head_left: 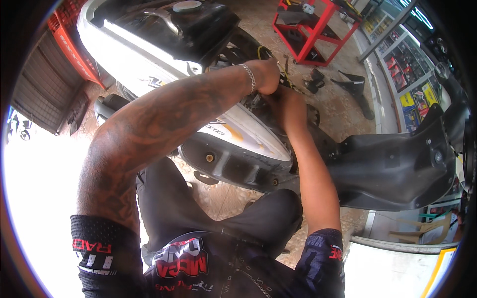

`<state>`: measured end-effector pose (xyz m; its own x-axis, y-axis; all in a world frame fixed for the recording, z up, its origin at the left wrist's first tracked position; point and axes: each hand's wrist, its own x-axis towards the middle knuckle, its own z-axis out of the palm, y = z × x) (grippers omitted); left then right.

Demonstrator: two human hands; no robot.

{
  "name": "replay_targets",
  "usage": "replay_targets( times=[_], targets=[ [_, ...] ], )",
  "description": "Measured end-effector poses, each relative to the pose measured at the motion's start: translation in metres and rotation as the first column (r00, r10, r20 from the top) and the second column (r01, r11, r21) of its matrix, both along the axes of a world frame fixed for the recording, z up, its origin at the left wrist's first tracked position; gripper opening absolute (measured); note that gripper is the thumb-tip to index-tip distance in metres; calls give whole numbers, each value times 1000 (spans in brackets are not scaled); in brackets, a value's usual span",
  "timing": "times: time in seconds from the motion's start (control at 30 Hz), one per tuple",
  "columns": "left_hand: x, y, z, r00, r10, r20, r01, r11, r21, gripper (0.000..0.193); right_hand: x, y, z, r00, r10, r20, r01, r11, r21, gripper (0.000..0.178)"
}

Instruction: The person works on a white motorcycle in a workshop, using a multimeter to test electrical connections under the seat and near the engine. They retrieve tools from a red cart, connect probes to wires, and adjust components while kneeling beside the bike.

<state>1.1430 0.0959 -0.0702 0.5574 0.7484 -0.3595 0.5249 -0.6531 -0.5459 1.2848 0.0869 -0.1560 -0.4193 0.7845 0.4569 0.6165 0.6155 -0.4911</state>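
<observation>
A scooter with white side panels [238, 130] stands in front of me, its body opened up in the middle. Over that gap is my left hand [267, 75], a chain bracelet on its wrist, its fingers curled in around something I cannot make out. Just below and to the right, my right hand [290, 105] reaches into the same spot, almost touching the left. Its fingertips are hidden among dark parts. Thin cables [284, 74] show right beside the hands. The black tank with a round cap [187, 6] lies exposed at the scooter's upper left.
A red tool cart [318, 37] stands at the back. Loose black parts [314, 81] and a black panel [354, 89] lie on the tiled floor [330, 107]. The scooter's black front section [392, 166] extends right. Glass shelves with boxes [412, 84] line the right side.
</observation>
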Motion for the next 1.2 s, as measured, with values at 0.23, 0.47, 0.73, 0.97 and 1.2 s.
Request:
replay_targets(
  times=[0.23, 0.47, 0.73, 0.97, 1.2],
  targets=[
    [0, -7, 5, 988, 46, 145, -47, 999, 8, 20, 2, -2, 10, 981, 16, 192, -30, 997, 70, 20],
    [1, 3, -3, 895, 237, 377, -232, 971, -59, 21, 2, -1, 29, 902, 66, 426, -138, 980, 141, 20],
    [-2, 0, -2, 983, 51, 174, -53, 999, 6, 18, -3, 4, 31, 876, 74, 477, -90, 996, 11, 30],
    [4, -3, 3, 901, 302, 310, -276, 953, -125, 41, -9, -2, 32, 848, 26, 530, -71, 995, 64, 20],
    [4, -5, 5, 673, 512, 534, -446, 857, -260, 63, -1, 3, 39, 941, 73, 330, -62, 997, -46, 40]
  ],
)
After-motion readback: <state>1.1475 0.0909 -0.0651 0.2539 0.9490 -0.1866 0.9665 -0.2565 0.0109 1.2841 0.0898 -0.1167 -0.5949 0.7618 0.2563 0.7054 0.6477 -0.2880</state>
